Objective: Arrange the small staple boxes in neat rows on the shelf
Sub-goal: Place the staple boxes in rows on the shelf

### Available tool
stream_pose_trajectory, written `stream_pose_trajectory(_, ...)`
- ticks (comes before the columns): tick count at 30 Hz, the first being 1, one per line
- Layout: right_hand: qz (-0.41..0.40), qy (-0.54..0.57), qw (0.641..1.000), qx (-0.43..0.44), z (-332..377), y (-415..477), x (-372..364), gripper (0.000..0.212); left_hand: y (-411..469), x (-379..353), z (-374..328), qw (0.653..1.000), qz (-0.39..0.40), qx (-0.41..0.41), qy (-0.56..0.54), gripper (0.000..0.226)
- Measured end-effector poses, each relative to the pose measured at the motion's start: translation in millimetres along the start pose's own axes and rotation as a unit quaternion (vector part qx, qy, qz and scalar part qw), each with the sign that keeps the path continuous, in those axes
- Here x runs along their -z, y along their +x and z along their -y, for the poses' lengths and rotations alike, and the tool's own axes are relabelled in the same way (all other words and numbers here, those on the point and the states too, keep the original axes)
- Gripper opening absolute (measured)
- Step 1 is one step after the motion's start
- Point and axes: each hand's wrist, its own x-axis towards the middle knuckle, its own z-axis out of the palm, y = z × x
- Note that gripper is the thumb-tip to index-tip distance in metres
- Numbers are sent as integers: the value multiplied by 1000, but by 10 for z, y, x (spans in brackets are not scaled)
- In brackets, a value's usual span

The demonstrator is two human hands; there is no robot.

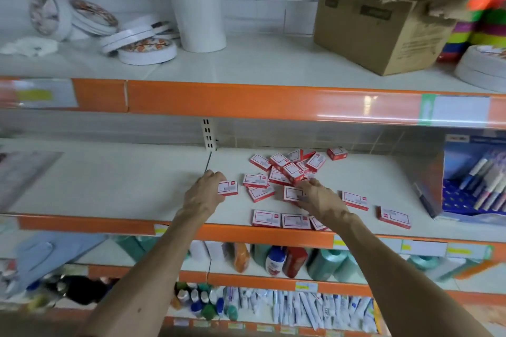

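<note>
- Head view: the left hand is clenched round the left end of one staple box. It holds the box level, low over the shelf; whether the box touches the board cannot be told.
- The right hand pinches the right end of a second box, fingers over it and thumb at its near edge. The fingertips are blurred.
- At 12 o'clock from the right hand lies the heap of red-and-white staple boxes. They are tumbled over one another at mixed angles, mid-shelf toward the back.
- Between the hands, at 9 o'clock from the second box, two flat boxes overlap.
- At 6 o'clock from the heap, along the shelf's front edge, sits the front row. Two boxes lie side by side; a third is mostly hidden under the right wrist.
- A lone box lies at 3 o'clock from the right hand and an outer box at 4 o'clock. A back box sits at 1 o'clock from the heap.
- A pen display carton stands at the shelf's 3 o'clock end, cut off by the frame.
- On the board above are a torn cardboard carton at 1 o'clock, tape rolls at 11 o'clock, and a white roll with its top out of frame.
- Bottles and tubes on the lower boards are blurred, and their labels cannot be read.
</note>
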Motion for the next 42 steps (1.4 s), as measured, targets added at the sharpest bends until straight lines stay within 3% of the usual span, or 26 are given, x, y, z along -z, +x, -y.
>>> stream_pose_trajectory(6,5,-33,997,64,900,215,-86,41,-265,404,819,997,-17,52,-49,41)
stream_pose_trajectory(17,27,-35,982,183,3467,488,-692,41,-870,1246,2950,991,-28,107,-73,41)
stream_pose_trajectory(24,58,-35,973,219,4696,508,-1129,36,-1189,1546,4093,987,-28,142,-66,35)
stream_pose_trajectory(36,40,-1,972,233,5568,1052,-1336,37,-693,1798,4818,992,-33,100,-67,41)
stream_pose_trajectory(42,11,154,971,181,5724,1607,-1302,66,-65,1999,5042,997,-13,46,-53,46)
